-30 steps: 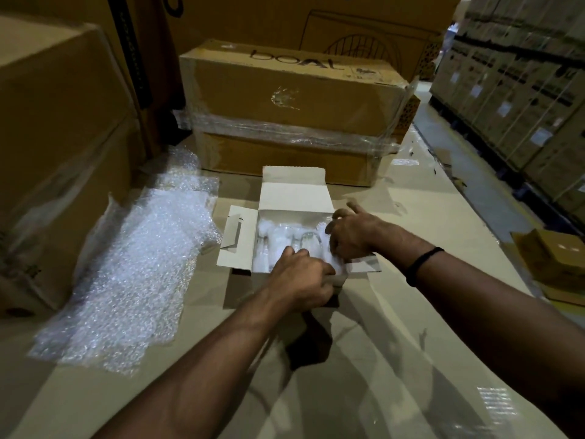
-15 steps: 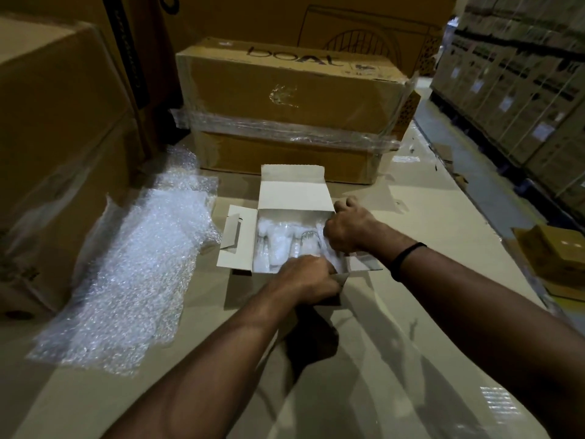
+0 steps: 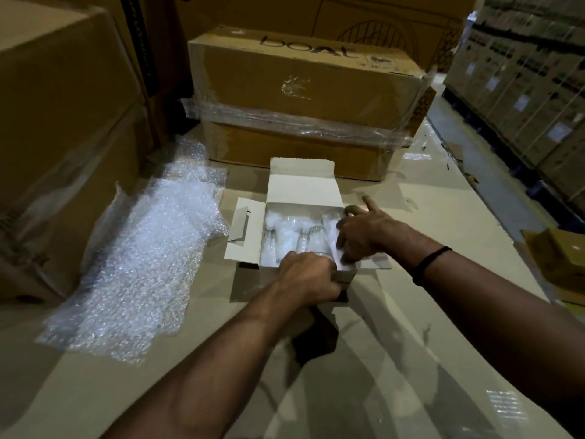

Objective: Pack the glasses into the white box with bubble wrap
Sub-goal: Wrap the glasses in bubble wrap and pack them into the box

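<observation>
A pale cardboard work surface (image 3: 443,217) spreads under both forearms. Well to the left of the left hand (image 3: 308,275) stand tall brown cartons (image 3: 63,122). Far to the right of the right hand (image 3: 367,236) runs a wall of stacked cartons (image 3: 522,83) with small white labels too small to read. Straight beyond both hands sits a brown carton banded in clear stretch film (image 3: 304,90), with "boAt" printed in dark letters on its top face. Behind it, another carton shows a line drawing of an arched shape. To the left of the left hand lies a loose bubble wrap sheet (image 3: 136,258), crumpled and glinting. A small brown box (image 3: 557,261) sits beyond the right forearm. Between the hands is the white box (image 3: 247,232), its lid flap standing up on the far side and a side flap folded out to the left. Inside it, clear glasses (image 3: 311,240) sit packed among white bubble wrap (image 3: 281,229), just past the left knuckles. The left hand is clenched over the box's near wall, gripping it. The right hand reaches into the box's right end with fingers bent down on the wrap and one finger pointing away; I cannot tell whether it pinches or only presses. A black band (image 3: 430,264) circles the right wrist.
</observation>
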The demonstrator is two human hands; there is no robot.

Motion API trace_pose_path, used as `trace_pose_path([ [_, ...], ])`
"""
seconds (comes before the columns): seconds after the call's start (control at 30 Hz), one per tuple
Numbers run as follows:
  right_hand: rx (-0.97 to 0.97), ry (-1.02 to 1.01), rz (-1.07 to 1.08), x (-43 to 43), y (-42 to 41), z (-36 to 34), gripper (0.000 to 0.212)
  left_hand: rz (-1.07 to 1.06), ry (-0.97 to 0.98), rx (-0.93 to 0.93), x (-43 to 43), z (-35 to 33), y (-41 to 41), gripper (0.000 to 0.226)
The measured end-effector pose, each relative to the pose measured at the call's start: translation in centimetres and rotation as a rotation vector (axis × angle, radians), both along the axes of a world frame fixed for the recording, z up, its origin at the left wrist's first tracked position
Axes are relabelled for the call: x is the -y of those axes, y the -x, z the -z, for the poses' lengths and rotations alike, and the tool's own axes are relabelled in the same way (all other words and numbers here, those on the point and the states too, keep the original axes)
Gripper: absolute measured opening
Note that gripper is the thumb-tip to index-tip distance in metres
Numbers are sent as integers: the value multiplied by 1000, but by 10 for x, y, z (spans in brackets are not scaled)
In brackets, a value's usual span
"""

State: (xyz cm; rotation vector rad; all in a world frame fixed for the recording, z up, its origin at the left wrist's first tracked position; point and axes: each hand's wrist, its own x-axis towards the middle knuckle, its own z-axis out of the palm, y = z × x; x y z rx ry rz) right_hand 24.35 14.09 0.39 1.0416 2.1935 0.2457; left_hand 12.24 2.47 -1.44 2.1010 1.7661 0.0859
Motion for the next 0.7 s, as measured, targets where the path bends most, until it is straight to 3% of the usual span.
trace_pose_path([
  [0.17, 49, -26, -17, 4, 11, 1, 52, -107, 142, 8, -8, 1, -6, 30],
  [0.3, -186, -156, -43, -9, 9, -14, 43, -186, -59, 101, 3, -4, 1, 28],
  [0.37, -152, -189, -70, -8, 12, -10, 48, -209, -205, 83, 7, -3, -1, 35],
  [0.57, -31, -189, -19, -5, 24, 10, 41, -131, 17, -25, 5, 2, -6, 22],
  [0.7, -180, -188, 7, -4, 11, -2, 47, -134, -86, 49, 11, 5, 11, 30],
])
